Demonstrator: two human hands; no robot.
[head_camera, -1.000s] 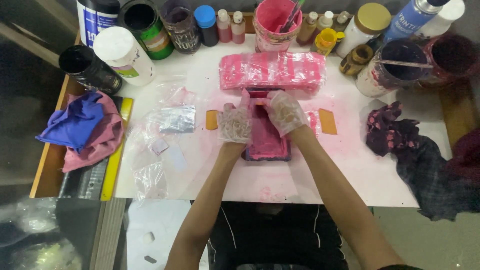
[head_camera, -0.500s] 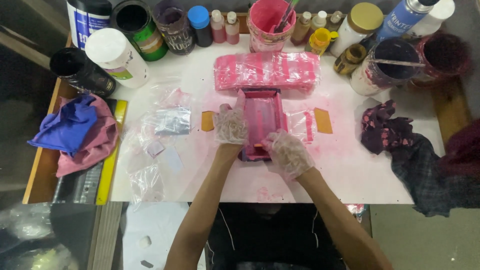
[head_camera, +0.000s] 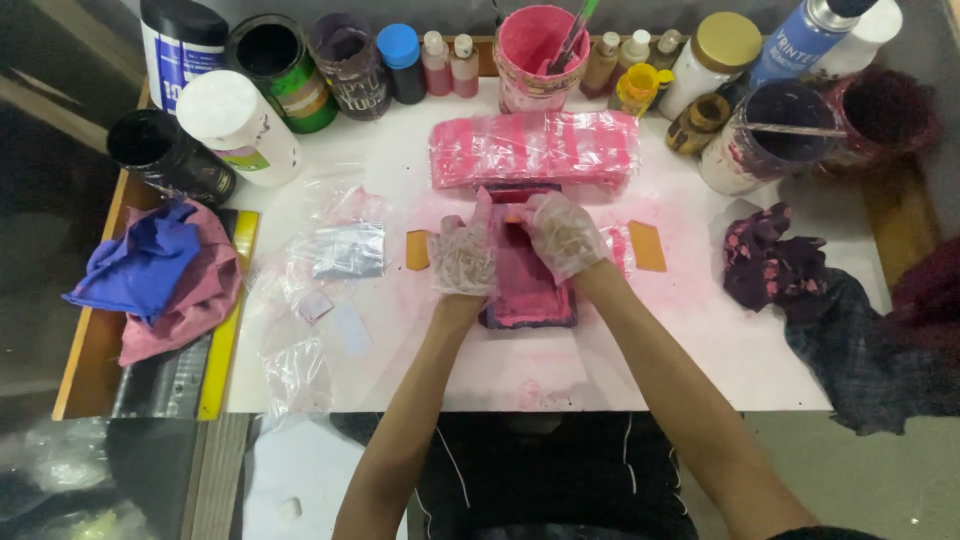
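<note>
Left hand and right hand press flat, seemingly unclenched, on the pink tray.

Even, bright overhead light falls on the white worktop, with only soft shadows. Its left and right edges sit dim, and the bottom left corner looks blurred with glare.

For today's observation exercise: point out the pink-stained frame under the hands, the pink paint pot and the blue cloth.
pink-stained frame (head_camera: 530, 290): head view, bare lower middle.
pink paint pot (head_camera: 535, 75): head view, front wall.
blue cloth (head_camera: 140, 265): head view, middle fold.
</note>
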